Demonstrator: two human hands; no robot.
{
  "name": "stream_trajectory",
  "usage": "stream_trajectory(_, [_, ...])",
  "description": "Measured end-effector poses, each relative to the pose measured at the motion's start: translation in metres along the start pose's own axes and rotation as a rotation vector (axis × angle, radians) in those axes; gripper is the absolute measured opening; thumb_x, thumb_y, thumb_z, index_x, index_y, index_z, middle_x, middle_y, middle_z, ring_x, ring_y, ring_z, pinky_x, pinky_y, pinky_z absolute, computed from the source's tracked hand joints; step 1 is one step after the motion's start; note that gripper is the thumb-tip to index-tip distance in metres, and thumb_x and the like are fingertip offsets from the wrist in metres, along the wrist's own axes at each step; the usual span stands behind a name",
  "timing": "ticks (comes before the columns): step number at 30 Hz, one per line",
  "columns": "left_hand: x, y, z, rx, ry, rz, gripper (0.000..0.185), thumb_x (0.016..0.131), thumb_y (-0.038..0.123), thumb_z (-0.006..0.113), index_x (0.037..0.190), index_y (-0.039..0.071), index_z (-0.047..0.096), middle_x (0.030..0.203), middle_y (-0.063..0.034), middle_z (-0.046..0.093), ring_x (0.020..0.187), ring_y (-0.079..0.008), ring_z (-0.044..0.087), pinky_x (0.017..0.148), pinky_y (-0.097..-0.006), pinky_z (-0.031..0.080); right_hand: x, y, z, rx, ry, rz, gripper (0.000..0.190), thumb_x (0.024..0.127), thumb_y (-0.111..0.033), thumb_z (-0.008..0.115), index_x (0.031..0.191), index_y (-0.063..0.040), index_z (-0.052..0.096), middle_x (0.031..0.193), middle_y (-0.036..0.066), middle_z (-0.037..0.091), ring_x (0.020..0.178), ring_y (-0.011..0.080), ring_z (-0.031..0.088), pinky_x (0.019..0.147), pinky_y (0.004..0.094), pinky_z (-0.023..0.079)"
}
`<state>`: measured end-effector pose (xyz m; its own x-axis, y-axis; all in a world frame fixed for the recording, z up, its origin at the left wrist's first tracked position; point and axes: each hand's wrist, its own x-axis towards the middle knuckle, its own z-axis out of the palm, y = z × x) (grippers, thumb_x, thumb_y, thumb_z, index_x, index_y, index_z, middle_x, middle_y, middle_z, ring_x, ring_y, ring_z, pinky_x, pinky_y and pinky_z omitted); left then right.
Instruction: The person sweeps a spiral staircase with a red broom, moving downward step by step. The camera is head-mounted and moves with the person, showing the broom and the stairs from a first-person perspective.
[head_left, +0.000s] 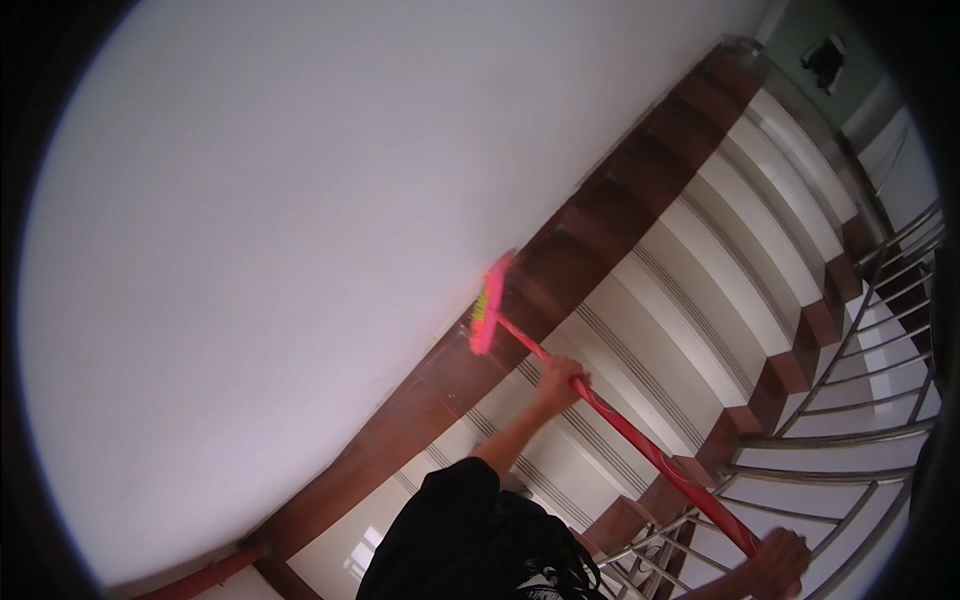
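A broom with a red handle (652, 450) runs slantwise across the view. My left hand (559, 381) grips the handle partway up from the head. Near the handle's far end, my right hand (780, 561) is closed around it, close to the metal railing. The pink broom head (493, 296), with yellow-green and orange bristles, is blurred. It lies against or just over the brown skirting band (577, 255) where the stair meets the wall; I cannot tell whether it touches.
A white wall (262, 262) fills the left side. Pale stair treads (660, 285) with grooved edges and brown ends rise toward the upper right. A stainless-steel railing (832, 442) borders the right. A red pipe (202, 574) sits at lower left. A dark object (825, 64) lies on a green surface.
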<state>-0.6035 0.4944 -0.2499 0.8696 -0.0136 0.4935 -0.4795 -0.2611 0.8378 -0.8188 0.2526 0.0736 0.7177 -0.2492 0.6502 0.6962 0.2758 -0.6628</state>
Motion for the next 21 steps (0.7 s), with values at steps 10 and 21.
stream_trajectory(10, [-0.253,-0.05,-0.133,0.398,-0.345,-0.675,0.019,0.071,0.021,0.065,0.061,0.005,0.063,0.066,-0.0186,0.061,0.071,-0.0362,0.061,0.064,-0.0448,0.047,-0.098,0.166,-0.011,0.387,-0.458,0.496,0.028,0.078,-0.01,0.049,0.052,-0.003,0.041,0.048,0.009,0.046,0.042,0.0193,0.041,0.045,0.0339,0.035])
stream_trajectory(21, [-0.212,-0.018,-0.074,0.138,-0.177,-0.423,0.013,0.072,0.012,0.067,0.068,0.004,0.057,0.068,-0.0136,0.057,0.07,-0.0325,0.058,0.063,-0.0402,0.046,-0.033,0.071,0.043,0.366,-0.443,0.389,0.028,0.08,-0.011,0.051,0.054,-0.005,0.042,0.046,0.008,0.047,0.034,0.0189,0.041,0.039,0.0308,0.035])
